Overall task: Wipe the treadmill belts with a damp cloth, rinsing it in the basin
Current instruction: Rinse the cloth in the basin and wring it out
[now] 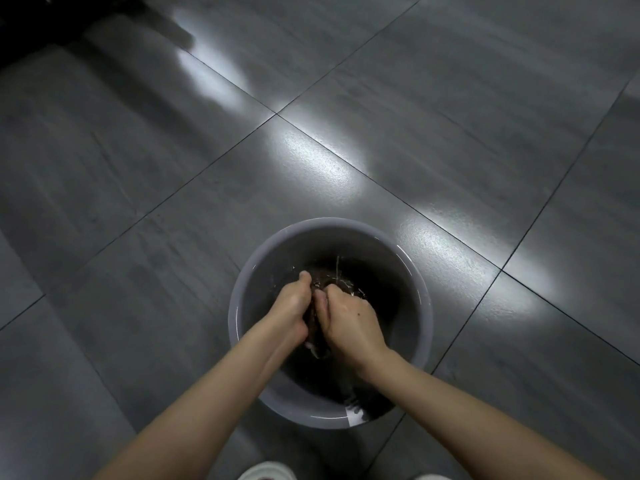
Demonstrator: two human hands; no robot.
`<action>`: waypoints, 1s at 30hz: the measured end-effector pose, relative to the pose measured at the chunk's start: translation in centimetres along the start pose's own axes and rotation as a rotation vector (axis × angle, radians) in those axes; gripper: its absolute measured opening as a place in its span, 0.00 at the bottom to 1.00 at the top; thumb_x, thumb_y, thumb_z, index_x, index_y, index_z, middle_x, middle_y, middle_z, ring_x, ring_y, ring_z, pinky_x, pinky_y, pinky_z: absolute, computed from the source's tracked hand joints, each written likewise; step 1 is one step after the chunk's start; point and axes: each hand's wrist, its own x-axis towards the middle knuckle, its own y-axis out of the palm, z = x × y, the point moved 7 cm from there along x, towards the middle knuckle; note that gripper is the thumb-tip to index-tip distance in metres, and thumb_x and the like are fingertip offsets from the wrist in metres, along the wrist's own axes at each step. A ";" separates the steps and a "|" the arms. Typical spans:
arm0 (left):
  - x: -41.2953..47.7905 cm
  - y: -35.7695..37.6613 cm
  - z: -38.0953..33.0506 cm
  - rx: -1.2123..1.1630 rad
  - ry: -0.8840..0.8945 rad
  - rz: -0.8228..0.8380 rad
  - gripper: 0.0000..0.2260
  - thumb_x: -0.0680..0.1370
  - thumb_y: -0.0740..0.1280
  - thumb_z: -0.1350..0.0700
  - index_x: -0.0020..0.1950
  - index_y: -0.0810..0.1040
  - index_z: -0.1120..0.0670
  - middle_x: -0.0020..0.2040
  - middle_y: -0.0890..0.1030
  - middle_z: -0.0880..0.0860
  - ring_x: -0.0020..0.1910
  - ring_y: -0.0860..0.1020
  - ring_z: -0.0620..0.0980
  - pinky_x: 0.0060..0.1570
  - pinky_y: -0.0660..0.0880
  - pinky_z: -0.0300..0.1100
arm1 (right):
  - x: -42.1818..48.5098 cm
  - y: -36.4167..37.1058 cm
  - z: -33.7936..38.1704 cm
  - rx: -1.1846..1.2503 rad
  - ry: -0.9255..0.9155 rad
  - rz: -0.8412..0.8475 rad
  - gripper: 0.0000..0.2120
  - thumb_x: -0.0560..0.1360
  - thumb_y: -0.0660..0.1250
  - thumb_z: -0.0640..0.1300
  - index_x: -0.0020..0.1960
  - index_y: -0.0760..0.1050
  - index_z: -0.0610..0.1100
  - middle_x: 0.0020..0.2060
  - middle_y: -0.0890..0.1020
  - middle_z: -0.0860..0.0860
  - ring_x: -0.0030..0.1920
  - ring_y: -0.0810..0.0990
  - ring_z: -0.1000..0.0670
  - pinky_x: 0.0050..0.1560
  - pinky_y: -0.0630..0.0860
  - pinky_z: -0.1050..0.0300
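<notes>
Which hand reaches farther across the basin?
The left hand: its thumb tip lies beyond the right hand, both gripping the dark cloth in the basin.

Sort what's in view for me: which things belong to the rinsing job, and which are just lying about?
Part of the job: grey basin holding water; dark cloth, gripped by the left hand and right hand inside the basin.

Just there: tiled floor; white shoe at the bottom edge; unidentifiable dark shape top left.
</notes>
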 end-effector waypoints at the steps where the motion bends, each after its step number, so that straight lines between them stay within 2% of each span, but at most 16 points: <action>1: -0.2 0.1 0.1 0.008 0.019 -0.018 0.17 0.83 0.55 0.50 0.49 0.78 0.59 0.38 0.79 0.55 0.38 0.78 0.52 0.35 0.74 0.44 | 0.2 0.0 -0.4 -0.025 0.035 0.003 0.24 0.80 0.46 0.56 0.47 0.72 0.40 0.42 0.81 0.41 0.43 0.79 0.37 0.38 0.65 0.51; 4: -0.7 -0.2 0.2 0.033 0.068 -0.056 0.16 0.84 0.52 0.51 0.49 0.74 0.59 0.38 0.77 0.55 0.34 0.76 0.51 0.31 0.71 0.42 | 0.7 0.3 -1.7 -0.161 0.134 0.066 0.18 0.82 0.48 0.51 0.52 0.71 0.40 0.48 0.81 0.42 0.48 0.78 0.39 0.40 0.63 0.52; 6: -0.6 -0.7 0.2 0.162 0.095 -0.052 0.15 0.84 0.51 0.51 0.54 0.73 0.57 0.44 0.78 0.57 0.37 0.76 0.51 0.32 0.72 0.42 | 0.9 0.3 -2.7 -0.254 0.182 0.070 0.17 0.82 0.48 0.51 0.55 0.69 0.41 0.51 0.78 0.42 0.51 0.77 0.41 0.41 0.62 0.53; 8: -0.3 -1.6 -0.2 0.354 0.150 -0.034 0.12 0.84 0.52 0.52 0.55 0.73 0.55 0.54 0.76 0.59 0.40 0.74 0.49 0.37 0.73 0.43 | 0.9 0.2 -3.7 -0.331 0.229 0.050 0.16 0.81 0.54 0.51 0.60 0.68 0.41 0.55 0.75 0.41 0.54 0.73 0.41 0.44 0.64 0.52; 10: 0.0 -2.9 -1.0 0.561 0.223 -0.054 0.12 0.82 0.54 0.52 0.61 0.72 0.52 0.64 0.71 0.58 0.42 0.72 0.47 0.40 0.74 0.43 | 0.8 1.1 -4.4 -0.424 0.221 0.136 0.22 0.77 0.62 0.53 0.66 0.65 0.42 0.60 0.70 0.41 0.58 0.70 0.40 0.53 0.67 0.49; 11: 0.1 -3.5 -1.3 0.648 0.263 -0.072 0.14 0.82 0.55 0.51 0.66 0.70 0.50 0.66 0.69 0.56 0.44 0.72 0.47 0.42 0.74 0.43 | 0.6 2.1 -4.2 -0.480 0.142 0.225 0.26 0.75 0.64 0.54 0.68 0.63 0.43 0.63 0.67 0.41 0.60 0.68 0.40 0.56 0.66 0.47; 12: 0.1 -3.8 -1.7 0.708 0.296 -0.081 0.16 0.82 0.55 0.50 0.70 0.68 0.48 0.67 0.67 0.55 0.49 0.73 0.48 0.46 0.74 0.44 | 0.4 3.1 -3.8 -0.531 0.032 0.312 0.28 0.74 0.66 0.54 0.69 0.62 0.45 0.64 0.66 0.42 0.61 0.66 0.39 0.57 0.66 0.47; 14: 0.1 -3.9 -2.3 0.758 0.377 -0.067 0.18 0.82 0.55 0.50 0.72 0.66 0.47 0.70 0.65 0.55 0.60 0.72 0.53 0.60 0.71 0.46 | 0.2 4.0 -3.4 -0.612 -0.130 0.418 0.27 0.74 0.66 0.52 0.70 0.61 0.50 0.65 0.65 0.44 0.63 0.65 0.40 0.57 0.66 0.46; 17: 0.0 -3.7 -2.8 0.877 0.523 -0.036 0.18 0.82 0.56 0.52 0.72 0.68 0.48 0.72 0.64 0.55 0.69 0.66 0.53 0.71 0.61 0.44 | 1.1 2.1 -4.7 -0.622 0.033 0.368 0.22 0.76 0.62 0.43 0.69 0.63 0.53 0.63 0.67 0.44 0.60 0.69 0.40 0.52 0.69 0.49; 19: -0.3 -3.4 -2.8 1.026 0.605 0.014 0.19 0.81 0.60 0.49 0.72 0.67 0.46 0.74 0.62 0.57 0.73 0.62 0.53 0.72 0.57 0.44 | 1.2 1.3 -4.5 -0.391 0.044 0.294 0.21 0.74 0.61 0.36 0.66 0.68 0.49 0.59 0.72 0.46 0.57 0.72 0.41 0.52 0.71 0.51; 22: -1.3 -2.5 -2.6 1.243 0.710 0.181 0.30 0.71 0.66 0.38 0.72 0.65 0.39 0.75 0.61 0.54 0.75 0.57 0.51 0.72 0.55 0.42 | 0.9 -1.3 -2.6 0.258 0.023 0.194 0.21 0.69 0.65 0.30 0.57 0.75 0.50 0.53 0.79 0.55 0.55 0.76 0.54 0.57 0.71 0.62; 23: -1.7 -2.3 -2.7 1.199 0.731 0.245 0.28 0.69 0.69 0.38 0.69 0.68 0.39 0.73 0.65 0.51 0.74 0.60 0.48 0.71 0.58 0.42 | 0.9 -2.3 -2.4 0.421 0.036 0.175 0.22 0.68 0.67 0.29 0.54 0.75 0.52 0.51 0.79 0.58 0.54 0.76 0.58 0.57 0.70 0.67; 24: -2.2 -2.1 -2.7 1.078 0.735 0.326 0.22 0.71 0.72 0.44 0.63 0.72 0.40 0.68 0.71 0.48 0.70 0.66 0.44 0.67 0.63 0.42 | 0.9 -3.3 -2.3 0.530 0.046 0.161 0.22 0.68 0.69 0.29 0.53 0.74 0.53 0.50 0.78 0.59 0.53 0.76 0.60 0.56 0.70 0.70; 26: -2.7 -2.0 -2.9 0.813 0.712 0.405 0.11 0.73 0.73 0.56 0.52 0.76 0.45 0.53 0.80 0.46 0.54 0.77 0.43 0.55 0.71 0.41 | 0.7 -4.5 -2.7 0.612 0.068 0.147 0.22 0.67 0.70 0.28 0.51 0.74 0.52 0.49 0.79 0.57 0.53 0.77 0.59 0.54 0.71 0.69; 28: -2.8 -2.3 -3.0 0.647 0.651 0.384 0.08 0.75 0.70 0.63 0.49 0.74 0.53 0.46 0.79 0.51 0.46 0.77 0.46 0.47 0.75 0.41 | 0.5 -4.6 -3.4 0.662 0.130 0.173 0.22 0.67 0.68 0.27 0.51 0.76 0.52 0.51 0.79 0.54 0.52 0.77 0.56 0.50 0.72 0.68; 30: -3.3 -2.0 -2.9 0.416 0.571 0.386 0.10 0.76 0.64 0.70 0.47 0.70 0.56 0.41 0.78 0.53 0.41 0.77 0.47 0.38 0.76 0.40 | 0.2 -3.5 -4.4 0.889 0.281 0.214 0.22 0.69 0.66 0.27 0.52 0.77 0.51 0.54 0.79 0.49 0.53 0.78 0.52 0.48 0.74 0.65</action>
